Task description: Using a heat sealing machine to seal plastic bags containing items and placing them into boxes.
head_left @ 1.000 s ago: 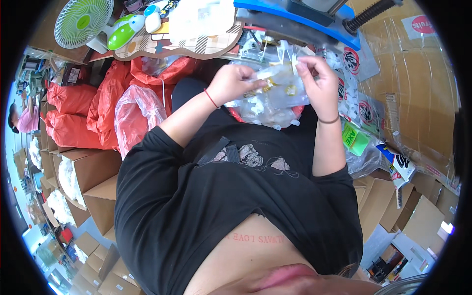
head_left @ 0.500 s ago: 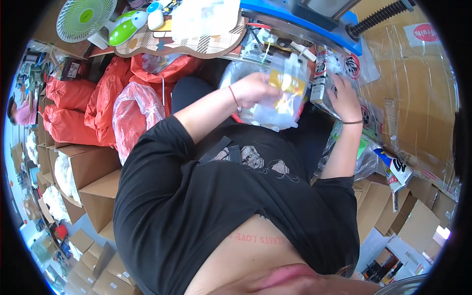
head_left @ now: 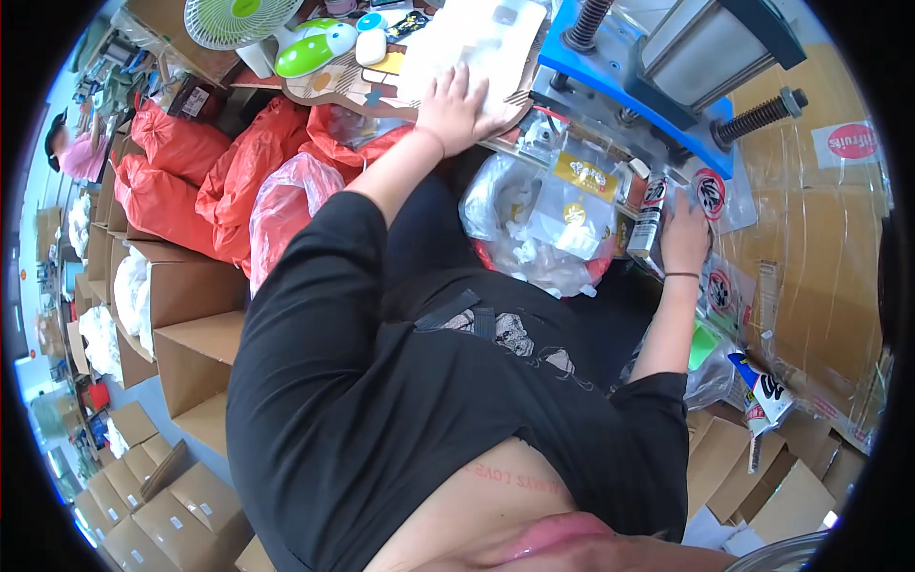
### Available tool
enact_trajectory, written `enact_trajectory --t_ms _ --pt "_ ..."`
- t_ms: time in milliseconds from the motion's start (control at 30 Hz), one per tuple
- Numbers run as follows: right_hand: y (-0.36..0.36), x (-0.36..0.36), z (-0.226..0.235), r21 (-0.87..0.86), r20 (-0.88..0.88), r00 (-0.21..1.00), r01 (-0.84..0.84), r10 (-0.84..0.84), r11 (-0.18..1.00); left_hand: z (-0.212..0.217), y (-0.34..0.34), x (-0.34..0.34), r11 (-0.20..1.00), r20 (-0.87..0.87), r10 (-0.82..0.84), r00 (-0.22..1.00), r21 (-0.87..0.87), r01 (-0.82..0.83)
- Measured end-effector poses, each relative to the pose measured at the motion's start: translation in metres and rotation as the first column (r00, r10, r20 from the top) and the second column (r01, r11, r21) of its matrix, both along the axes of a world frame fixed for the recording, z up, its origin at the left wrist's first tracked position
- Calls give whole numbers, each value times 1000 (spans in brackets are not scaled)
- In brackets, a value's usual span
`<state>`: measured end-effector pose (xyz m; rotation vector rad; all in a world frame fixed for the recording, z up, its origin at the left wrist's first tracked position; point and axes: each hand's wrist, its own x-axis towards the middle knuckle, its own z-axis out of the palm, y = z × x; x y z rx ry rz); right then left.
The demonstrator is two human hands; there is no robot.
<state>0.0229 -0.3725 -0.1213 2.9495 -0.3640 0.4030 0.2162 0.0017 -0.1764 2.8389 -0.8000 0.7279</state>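
My left hand (head_left: 453,112) lies with spread fingers on the white stack of flat sheets or pouches (head_left: 505,43) on the tabletop. My right hand (head_left: 684,238) reaches into a narrow printed carton (head_left: 647,234) at the right, fingers stretched forward; their tips are partly lost among clear plastic there. A clear pouch with a yellow label (head_left: 576,205) rests on top of a lined bin (head_left: 484,205) between my knees, with no hand on it. White, crumpled plastic pieces (head_left: 529,250) fill the bin.
A blue-framed press (head_left: 639,81) with springs stands at the far right of the table. A small green-white fan (head_left: 319,48) stands at far left. Red sacks (head_left: 238,181) and open cardboard boxes (head_left: 195,296) line my left; a big taped carton (head_left: 810,229) borders my right.
My left hand has let go of the clear pouch over the bin and moved forward onto the white stack. My right hand stays at the carton. The whole view has shifted.
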Motion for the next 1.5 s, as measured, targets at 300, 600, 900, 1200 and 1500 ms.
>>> enact_trajectory --t_ms 300,600,900,1200,1500 --pt "-12 -12 -2 291 129 976 -209 178 934 5 23 -48 957 -208 -272 940 -159 242" --pt "-21 -22 -1 259 284 949 -213 136 942 55 -21 -104 708 -626 -572 530 -703 -68" --pt "80 -20 64 724 440 858 -514 266 460 49 -62 -138 662 -664 -681 309 -739 -129" --pt "59 -19 66 684 263 805 -544 532 486 46 -83 -168 486 -446 -870 -211 -702 -520" --pt "-4 -46 39 279 -238 970 20 49 960 37 -93 -111 444 -426 -883 -197 -621 -646"
